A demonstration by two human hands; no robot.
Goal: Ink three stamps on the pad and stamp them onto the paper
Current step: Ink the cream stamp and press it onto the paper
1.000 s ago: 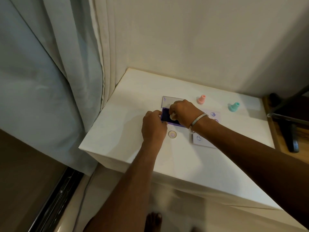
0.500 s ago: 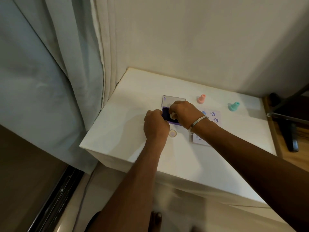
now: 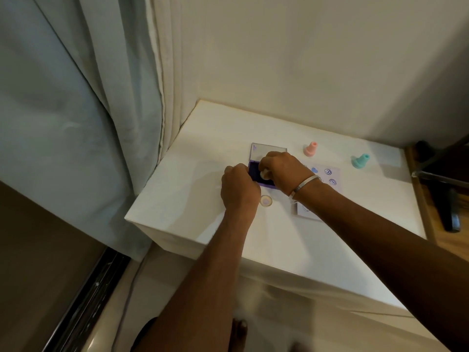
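A purple ink pad (image 3: pixel 253 171) lies open on the white table (image 3: pixel 317 245), its clear lid (image 3: pixel 266 149) folded back behind it. My right hand (image 3: pixel 284 171) presses a pale stamp (image 3: pixel 264 175) down onto the dark pad. My left hand (image 3: pixel 238 186) grips the pad's near left edge. A pink stamp (image 3: pixel 311 149) and a teal stamp (image 3: pixel 360 160) stand upright farther back. The paper (image 3: pixel 330 174), right of the pad, carries several blue prints and is partly hidden by my right wrist.
A small round cap (image 3: pixel 266 200) lies just in front of the pad beside my left hand. Curtains (image 3: pixel 88 110) hang at the left, a wall runs behind the table. A dark chair base (image 3: pixel 446 199) stands at the right, past the table's edge.
Both hands stay at the ink pad. My left hand has shifted slightly closer against the pad's edge; the stamp remains pressed on the ink.
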